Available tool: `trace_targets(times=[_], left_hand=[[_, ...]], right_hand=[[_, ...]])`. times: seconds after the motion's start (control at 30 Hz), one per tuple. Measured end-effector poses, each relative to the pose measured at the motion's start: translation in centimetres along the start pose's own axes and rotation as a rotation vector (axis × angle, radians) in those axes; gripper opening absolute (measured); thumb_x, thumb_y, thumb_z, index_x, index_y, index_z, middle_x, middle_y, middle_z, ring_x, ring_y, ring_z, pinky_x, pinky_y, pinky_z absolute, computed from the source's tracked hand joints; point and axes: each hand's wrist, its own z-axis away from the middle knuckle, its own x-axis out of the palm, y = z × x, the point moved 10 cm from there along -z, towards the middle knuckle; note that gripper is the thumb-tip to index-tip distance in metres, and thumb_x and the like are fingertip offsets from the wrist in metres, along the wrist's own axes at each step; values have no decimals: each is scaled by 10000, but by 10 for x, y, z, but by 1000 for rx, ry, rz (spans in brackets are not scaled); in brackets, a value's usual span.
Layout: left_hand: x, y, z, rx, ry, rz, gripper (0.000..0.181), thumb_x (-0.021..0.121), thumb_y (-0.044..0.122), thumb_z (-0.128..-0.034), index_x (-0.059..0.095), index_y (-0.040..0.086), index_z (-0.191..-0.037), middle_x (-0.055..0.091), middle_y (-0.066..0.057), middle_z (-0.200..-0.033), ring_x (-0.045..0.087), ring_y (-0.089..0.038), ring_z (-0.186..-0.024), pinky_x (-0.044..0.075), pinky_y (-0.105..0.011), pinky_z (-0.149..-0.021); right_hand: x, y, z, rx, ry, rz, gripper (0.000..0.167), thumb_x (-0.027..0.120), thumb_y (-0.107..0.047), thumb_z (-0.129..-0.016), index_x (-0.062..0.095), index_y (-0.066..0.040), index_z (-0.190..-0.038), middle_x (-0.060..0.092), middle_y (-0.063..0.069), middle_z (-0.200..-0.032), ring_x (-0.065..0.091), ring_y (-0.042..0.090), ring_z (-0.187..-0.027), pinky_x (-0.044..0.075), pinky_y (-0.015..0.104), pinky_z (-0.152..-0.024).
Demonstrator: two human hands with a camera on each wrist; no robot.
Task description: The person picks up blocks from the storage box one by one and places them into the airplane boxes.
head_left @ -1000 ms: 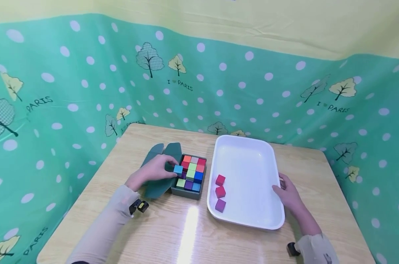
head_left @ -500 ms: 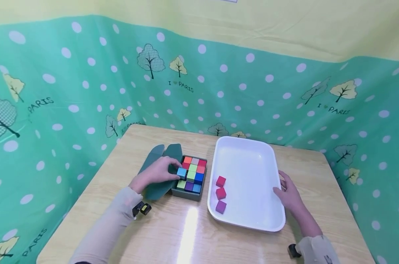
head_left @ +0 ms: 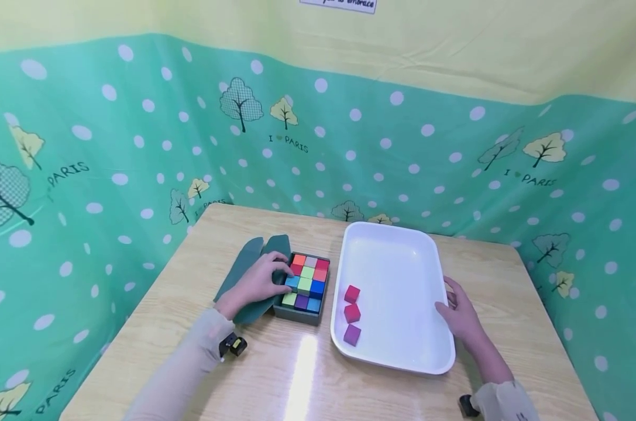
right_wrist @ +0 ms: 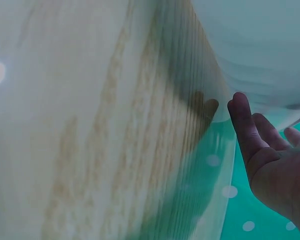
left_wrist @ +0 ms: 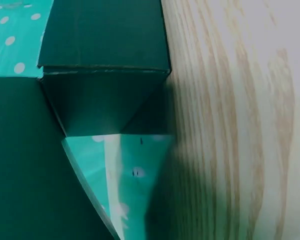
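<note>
My left hand reaches over the left side of a dark green box. Its thumb and finger hold a light blue cube at two sides, and the cube sits level with its row. Rows of coloured cubes fill the box, among them a dark blue cube and a purple cube. My right hand grips the right rim of a white tray, thumb over the rim. In the right wrist view, the fingers lie beside and below the tray. No left fingers show in the left wrist view.
Two red cubes and a purple cube lie along the tray's left side. The box's green lid flaps spread out leftward on the wooden table. A dotted green curtain hangs behind and at both sides.
My left hand has moved right and down with the light blue cube, which went from above the box into its row. The right hand keeps its place on the tray.
</note>
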Motion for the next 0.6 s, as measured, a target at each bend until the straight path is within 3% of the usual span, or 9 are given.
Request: trace_targets(times=[0.2, 0.4, 0.5, 0.6], left_hand=[[2, 0, 1, -21, 33, 1, 248, 877, 319, -717, 674, 287, -855, 513, -2, -1290, 461, -256, -1206, 408, -470, -990], [2, 3, 8, -40, -6, -11, 257, 862, 338, -735, 680, 276, -906, 511, 12, -1297, 466, -234, -1207, 415, -444, -989], [-2, 12, 9, -27, -25, 15, 222, 834, 319, -776, 689, 252, -931, 550, 38, -1225, 511, -192, -1145, 446, -401, -959], [-9, 30, 5, 18, -39, 83, 157, 781, 269, -840, 690, 213, -954, 603, 61, -1079, 571, -164, -1013, 492, -362, -871]], right_hand=[[0, 3, 0, 3, -3, -7, 737, 514, -126, -984, 61, -133, -1566, 293, 324, -1475, 403, 482, -1280, 451, 500, -941], [3, 4, 1, -10, -8, -2, 728, 511, -127, -991, 61, -121, -1564, 305, 339, -1458, 408, 495, -1269, 455, 509, -933], [3, 4, 2, -12, -9, 4, 724, 506, -127, -996, 56, -109, -1562, 305, 346, -1453, 405, 500, -1269, 453, 514, -934], [1, 3, 2, -17, -8, -1, 723, 507, -129, -998, 55, -107, -1562, 303, 346, -1454, 404, 504, -1268, 460, 517, -922]])
